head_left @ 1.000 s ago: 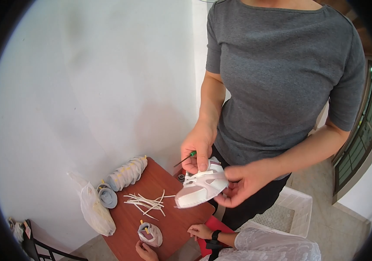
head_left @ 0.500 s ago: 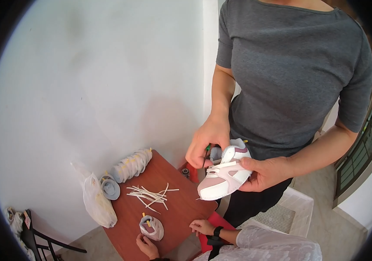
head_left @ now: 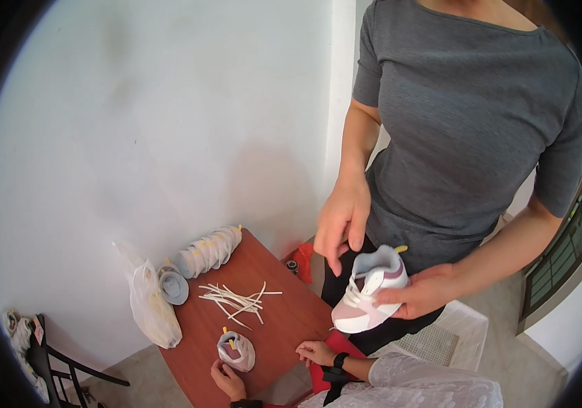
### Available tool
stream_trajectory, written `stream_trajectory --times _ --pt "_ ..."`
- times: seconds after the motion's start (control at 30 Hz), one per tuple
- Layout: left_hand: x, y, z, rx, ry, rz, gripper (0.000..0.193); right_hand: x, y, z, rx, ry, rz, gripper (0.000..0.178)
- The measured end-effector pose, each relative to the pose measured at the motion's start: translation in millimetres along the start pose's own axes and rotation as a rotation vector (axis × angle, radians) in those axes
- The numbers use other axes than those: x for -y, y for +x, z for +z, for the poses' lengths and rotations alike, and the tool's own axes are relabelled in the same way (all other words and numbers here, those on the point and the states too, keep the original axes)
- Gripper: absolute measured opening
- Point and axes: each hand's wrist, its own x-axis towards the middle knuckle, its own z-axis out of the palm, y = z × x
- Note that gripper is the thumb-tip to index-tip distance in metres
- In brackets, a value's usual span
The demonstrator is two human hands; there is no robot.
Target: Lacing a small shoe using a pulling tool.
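A small pink and white shoe upper with a yellow pull tab stands on the brown table. My left hand lies at its near left side, fingers loosely spread, not gripping it. My right hand, with a black band at the wrist, lies at the table's near right edge, fingers relaxed and holding nothing. Across the corner, a co-worker's hand holds a similar laced pink and white shoe upper. The co-worker's other hand hangs above it, away from the laces.
White laces lie loose mid-table. A row of nested shoe uppers, a single grey-lined upper and a plastic bag line the wall side. A white crate stands on the floor at right, a black chair at lower left.
The co-worker's shoe upper has moved right and slightly down and turned. Their other hand has come off it, and the dark, green-ended tool no longer shows. My hands stay in place.
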Motion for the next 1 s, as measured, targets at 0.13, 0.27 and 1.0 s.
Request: stream_trajectory --times 0.13,0.27,1.0 --pt "-1 0 -1 0.012 0.006 -0.017 0.019 -1 1 0 0.004 -0.008 -0.015 0.019" --pt "2 1 0 0.000 0.013 0.006 0.020 1 2 0 -0.004 0.011 0.009 0.021" --pt "2 1 2 0.032 -0.016 -0.077 0.020 6 1 0 -0.012 -0.034 0.039 0.020"
